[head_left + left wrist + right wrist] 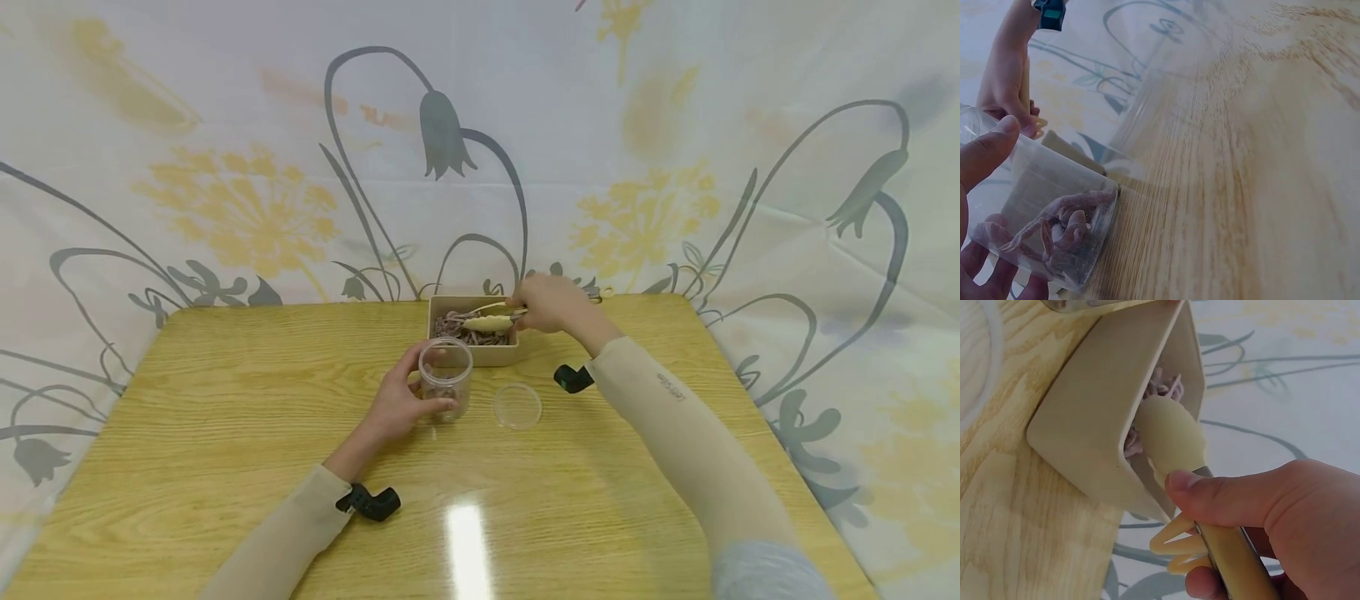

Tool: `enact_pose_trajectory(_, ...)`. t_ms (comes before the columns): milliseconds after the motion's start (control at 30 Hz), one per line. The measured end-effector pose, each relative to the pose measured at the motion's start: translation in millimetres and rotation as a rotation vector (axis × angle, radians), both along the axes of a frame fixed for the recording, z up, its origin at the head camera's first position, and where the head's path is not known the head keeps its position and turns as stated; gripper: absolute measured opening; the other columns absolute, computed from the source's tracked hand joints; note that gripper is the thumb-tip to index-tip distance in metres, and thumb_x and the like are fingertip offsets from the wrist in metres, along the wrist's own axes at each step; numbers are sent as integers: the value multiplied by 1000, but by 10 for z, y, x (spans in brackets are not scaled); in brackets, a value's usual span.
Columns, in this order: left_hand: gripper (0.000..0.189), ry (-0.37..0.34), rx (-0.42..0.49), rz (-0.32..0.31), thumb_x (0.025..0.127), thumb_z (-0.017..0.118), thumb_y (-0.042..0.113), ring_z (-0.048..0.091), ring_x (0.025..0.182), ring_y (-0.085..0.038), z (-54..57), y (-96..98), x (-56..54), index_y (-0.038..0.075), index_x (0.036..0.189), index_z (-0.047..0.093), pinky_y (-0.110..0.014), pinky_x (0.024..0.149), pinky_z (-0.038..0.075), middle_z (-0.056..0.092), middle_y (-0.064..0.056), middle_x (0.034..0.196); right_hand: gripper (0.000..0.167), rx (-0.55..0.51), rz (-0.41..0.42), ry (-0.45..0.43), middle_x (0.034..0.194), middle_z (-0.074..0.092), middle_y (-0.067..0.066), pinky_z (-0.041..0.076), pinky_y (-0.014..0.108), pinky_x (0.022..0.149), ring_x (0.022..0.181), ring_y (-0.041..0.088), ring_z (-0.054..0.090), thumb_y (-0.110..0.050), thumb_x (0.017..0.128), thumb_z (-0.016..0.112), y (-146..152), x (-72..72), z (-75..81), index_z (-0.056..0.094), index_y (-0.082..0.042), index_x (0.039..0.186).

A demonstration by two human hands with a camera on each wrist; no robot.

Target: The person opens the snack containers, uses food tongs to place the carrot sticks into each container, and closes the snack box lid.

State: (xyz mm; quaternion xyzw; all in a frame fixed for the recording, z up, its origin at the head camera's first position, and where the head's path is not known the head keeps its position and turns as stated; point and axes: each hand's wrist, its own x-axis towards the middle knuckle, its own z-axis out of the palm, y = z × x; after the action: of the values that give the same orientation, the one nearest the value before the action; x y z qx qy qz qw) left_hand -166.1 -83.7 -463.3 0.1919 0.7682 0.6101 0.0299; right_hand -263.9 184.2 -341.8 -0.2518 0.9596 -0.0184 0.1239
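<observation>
My left hand [396,402] grips a clear plastic jar [457,390] around its side, the jar's mouth uncovered. Inside it, near the bottom, lie a few purplish-brown dried strips [1063,228]. A beige rectangular box [487,357] stands just behind the jar, holding a heap of similar strips [1163,386]. With my right hand [553,302] I hold food tongs [1171,431] by the handle, thumb on top. Their cream-coloured scalloped heads reach over the box rim into the strips. In the right wrist view the near head hides what lies between the tips.
A round clear lid [517,407] lies on the wooden table [225,433], to the right of the jar. The box is at the table's back edge, against a flower-printed cloth [285,150]. Black wrist cameras [375,503] stick out from both sleeves.
</observation>
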Motion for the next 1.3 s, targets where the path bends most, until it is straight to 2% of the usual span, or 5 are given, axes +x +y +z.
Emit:
enact_pose_trajectory(233,90,-1,-1,2,72,89,5,44,131,-33,-3,-3,-9,15,149,42,-56,109,37,51,-16,137,43,-66,-41,-7,112,67,9,42,32,56,72,19,55,-30,93,72,114,27,58,66,-15,132)
enact_pose_trajectory(467,86,7,8,-7,73,89,6,45,131,-33,13,-6,-9,16,146,44,-58,108,37,52,-15,137,43,-120,-52,32,114,70,6,47,35,62,95,28,61,-30,92,73,210,64,83,66,-17,133)
enact_pose_trajectory(833,87,7,15,-13,74,87,2,43,132,-37,24,9,-4,12,147,43,-59,109,36,50,-20,139,48,-296,-60,81,126,67,10,35,29,49,45,10,40,-30,91,74,304,123,7,63,-16,135)
enact_pose_trajectory(967,88,0,19,-15,74,86,0,42,132,-39,26,11,-1,10,149,41,-59,109,34,49,-22,140,49,-356,-61,101,126,66,12,29,28,44,41,10,23,-28,89,76,327,139,-5,63,-15,135)
enact_pose_trajectory(1300,88,2,6,-5,74,88,6,44,130,-35,3,-5,4,16,148,42,-56,108,38,51,-17,138,47,-448,-75,80,122,68,13,31,30,46,41,12,28,-21,90,77,349,184,-42,63,-11,134)
